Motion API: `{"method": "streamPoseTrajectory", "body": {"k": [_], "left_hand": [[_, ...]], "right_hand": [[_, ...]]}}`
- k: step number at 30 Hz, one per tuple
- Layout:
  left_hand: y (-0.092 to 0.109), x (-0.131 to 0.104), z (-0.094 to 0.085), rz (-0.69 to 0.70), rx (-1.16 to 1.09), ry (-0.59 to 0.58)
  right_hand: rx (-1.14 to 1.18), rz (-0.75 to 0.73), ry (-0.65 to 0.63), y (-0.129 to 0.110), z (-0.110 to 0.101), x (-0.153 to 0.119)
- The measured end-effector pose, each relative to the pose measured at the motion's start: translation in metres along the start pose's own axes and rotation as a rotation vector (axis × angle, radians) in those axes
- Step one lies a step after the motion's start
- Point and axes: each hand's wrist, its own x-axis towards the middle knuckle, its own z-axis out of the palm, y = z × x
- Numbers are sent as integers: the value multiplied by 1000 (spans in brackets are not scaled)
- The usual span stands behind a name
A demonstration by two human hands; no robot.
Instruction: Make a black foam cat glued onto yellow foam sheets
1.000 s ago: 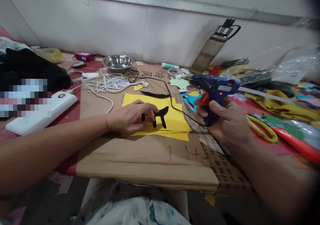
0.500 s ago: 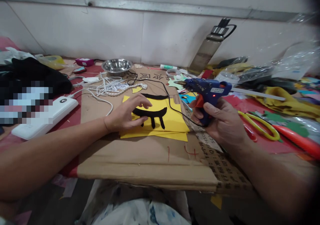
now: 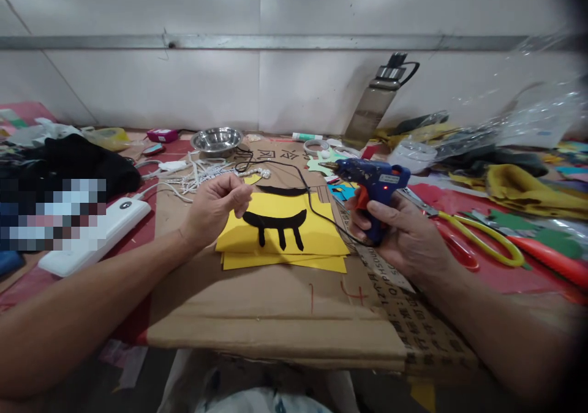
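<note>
My right hand (image 3: 390, 229) is wrapped round the handle of a blue glue gun (image 3: 374, 180), whose red light is on and whose nozzle points left. My left hand (image 3: 218, 208) is closed above the left edge of the yellow sheets (image 3: 275, 263); whatever its fingers pinch, if anything, is hidden. A black curved piece with short strips (image 3: 282, 222) lies on the top yellow sheet. Behind it rests another black curved piece (image 3: 285, 190). The gun's black cord (image 3: 311, 195) runs across the sheets.
Cardboard (image 3: 275, 303) covers the table. At the back are a metal bowl (image 3: 217, 140) and a leaning bottle (image 3: 372, 109). A white power bank (image 3: 96, 235) lies left, with black cloth behind. Yellow-handled scissors (image 3: 487, 238) and felt scraps lie right.
My left hand has lifted off the black piece, moved left and closed its fingers. The glue gun is still in my right hand. The camera view has tilted up slightly.
</note>
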Motion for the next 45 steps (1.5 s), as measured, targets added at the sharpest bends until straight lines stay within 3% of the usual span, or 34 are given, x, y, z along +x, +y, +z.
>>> {"method": "streamPoseTrajectory", "body": {"k": [2, 4, 6, 8, 17, 23, 28, 32, 36, 39, 42, 45], "left_hand": [[3, -2, -2, 71, 114, -122], [6, -5, -1, 123, 274, -327], [9, -7, 2, 139, 401, -528], [8, -8, 6, 138, 471, -647], [-4, -7, 10, 201, 542, -749], [-3, -3, 8, 245, 570, -674], [-3, -2, 10, 112, 633, -859], [-6, -2, 7, 80, 541, -765], [-12, -2, 4, 130, 447, -398], [-12, -1, 6, 35, 352, -161], [-9, -1, 9, -107, 259, -67], [-6, 0, 8, -121, 316, -60]], "right_hand": [[-10, 10, 14, 1, 0, 1], [-30, 13, 26, 1, 0, 1], [-41, 9, 32, 2, 0, 2], [-46, 5, 32, 2, 0, 2], [6, 69, 46, 3, 3, 0], [45, 118, 84, 2, 2, 0], [56, 133, 104, 3, 1, 1], [57, 159, 105, 5, 1, 2], [44, 142, 83, 7, 2, 4], [27, 116, 65, 7, 3, 6], [28, 118, 65, 8, 3, 6], [34, 122, 63, 9, 3, 6]]}}
